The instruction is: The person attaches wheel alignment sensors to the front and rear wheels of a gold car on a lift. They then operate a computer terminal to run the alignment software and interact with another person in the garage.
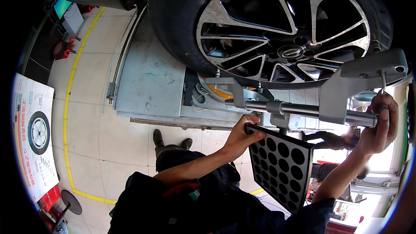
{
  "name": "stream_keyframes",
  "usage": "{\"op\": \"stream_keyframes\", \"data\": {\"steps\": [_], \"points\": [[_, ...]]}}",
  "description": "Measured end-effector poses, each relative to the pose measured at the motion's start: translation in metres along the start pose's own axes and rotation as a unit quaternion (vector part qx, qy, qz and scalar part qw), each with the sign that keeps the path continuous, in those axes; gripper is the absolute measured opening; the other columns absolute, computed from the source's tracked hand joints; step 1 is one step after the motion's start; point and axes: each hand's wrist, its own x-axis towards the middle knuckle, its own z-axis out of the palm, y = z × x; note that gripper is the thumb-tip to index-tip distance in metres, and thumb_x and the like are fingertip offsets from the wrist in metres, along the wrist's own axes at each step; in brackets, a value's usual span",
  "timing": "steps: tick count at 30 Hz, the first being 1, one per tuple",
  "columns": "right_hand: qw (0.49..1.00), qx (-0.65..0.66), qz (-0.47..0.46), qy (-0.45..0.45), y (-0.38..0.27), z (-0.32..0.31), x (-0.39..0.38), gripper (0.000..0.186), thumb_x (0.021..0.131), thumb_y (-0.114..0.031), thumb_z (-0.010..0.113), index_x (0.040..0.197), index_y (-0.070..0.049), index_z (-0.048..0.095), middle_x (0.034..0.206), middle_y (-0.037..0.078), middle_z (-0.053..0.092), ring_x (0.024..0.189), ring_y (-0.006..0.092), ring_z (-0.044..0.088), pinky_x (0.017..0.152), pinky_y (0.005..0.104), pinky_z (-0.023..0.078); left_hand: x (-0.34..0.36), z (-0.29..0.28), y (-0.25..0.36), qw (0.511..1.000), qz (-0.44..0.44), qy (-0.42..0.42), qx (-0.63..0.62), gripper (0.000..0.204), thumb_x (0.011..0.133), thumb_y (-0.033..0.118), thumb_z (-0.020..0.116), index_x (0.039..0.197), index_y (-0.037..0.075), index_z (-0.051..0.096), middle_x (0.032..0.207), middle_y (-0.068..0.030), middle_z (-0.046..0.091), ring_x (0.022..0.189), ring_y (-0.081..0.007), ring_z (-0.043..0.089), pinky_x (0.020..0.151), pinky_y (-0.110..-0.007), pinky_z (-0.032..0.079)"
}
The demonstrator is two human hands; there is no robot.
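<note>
My left hand (242, 141) grips the top left corner of a square target board (284, 173) with black dots. The board hangs below a grey metal wheel clamp (342, 82) with steel bars. My right hand (379, 125) is closed at the clamp's right end, around the bar end by a thin metal rod (382, 80); its exact grip is partly hidden. Above, the clamp sits against a car wheel with black tyre (171, 26) and silver-and-black alloy rim (320, 26). Its posts reach the tyre's edge.
Grey lift platform (149, 82) under the wheel; tiled floor (97, 130) with yellow line (67, 117). At left, a tyre poster (24, 117), a monitor (61, 8) and a round-based stand (71, 201). Other people (325, 171) are partly visible behind the board at right.
</note>
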Motion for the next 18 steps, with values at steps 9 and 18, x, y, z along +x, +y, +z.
{"op": "stream_keyframes", "data": {"steps": [9,18], "points": [[0.999,0.034,0.008,-0.001,0.020,-0.001,0.022,0.036,0.101,-0.014,0.049,0.124,0.009,0.064,0.104,0.016,0.067,0.083,0.0136,0.056,0.071,0.0245,0.044,0.011,0.008,0.009,0.996,-0.028,-0.010,-0.078,0.056,0.097,0.020,0.081,0.138,0.002,0.047,0.116,-0.0081,0.053,0.102,-0.0130,0.062,0.087,-0.027,0.053],[0.998,0.023,0.059,0.014,-0.009,0.034,0.051,0.030,0.092,-0.026,0.072,0.104,0.001,0.069,0.086,0.004,0.067,0.072,0.0080,0.055,0.067,0.0225,0.039,0.019,0.009,0.009,0.995,-0.050,0.005,-0.088,0.070,0.093,0.039,0.083,0.141,0.002,0.047,0.108,-0.0055,0.063,0.095,-0.0118,0.059,0.082,-0.029,0.049]]}}
